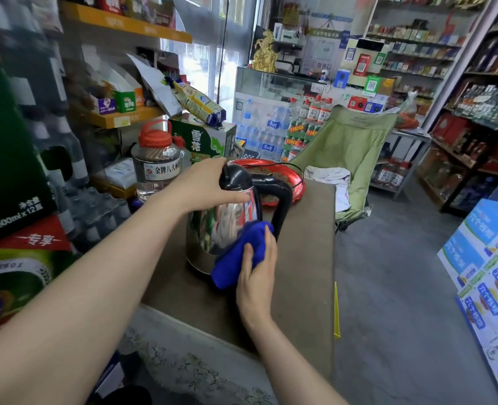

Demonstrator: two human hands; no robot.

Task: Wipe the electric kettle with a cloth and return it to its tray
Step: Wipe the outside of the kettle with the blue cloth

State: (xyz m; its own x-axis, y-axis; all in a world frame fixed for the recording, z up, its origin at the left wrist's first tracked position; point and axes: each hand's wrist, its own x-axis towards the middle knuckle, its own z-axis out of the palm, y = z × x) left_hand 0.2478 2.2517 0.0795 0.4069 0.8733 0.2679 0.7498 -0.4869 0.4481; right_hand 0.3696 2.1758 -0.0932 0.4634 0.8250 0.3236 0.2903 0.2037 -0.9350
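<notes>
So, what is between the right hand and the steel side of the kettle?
In the head view, a blue cloth lies between the right hand and the kettle; the hand presses it on the lower wall.

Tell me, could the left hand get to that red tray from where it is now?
Probably yes. The left hand rests on the kettle lid, and the red tray lies just beyond on the same table, with only the kettle between.

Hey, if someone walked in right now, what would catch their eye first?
The shiny steel kettle with black lid and handle at centre, on the brown table. The left hand steadies its top while the right hand presses a bright blue cloth against its side. Behind sits a red round tray.
</notes>
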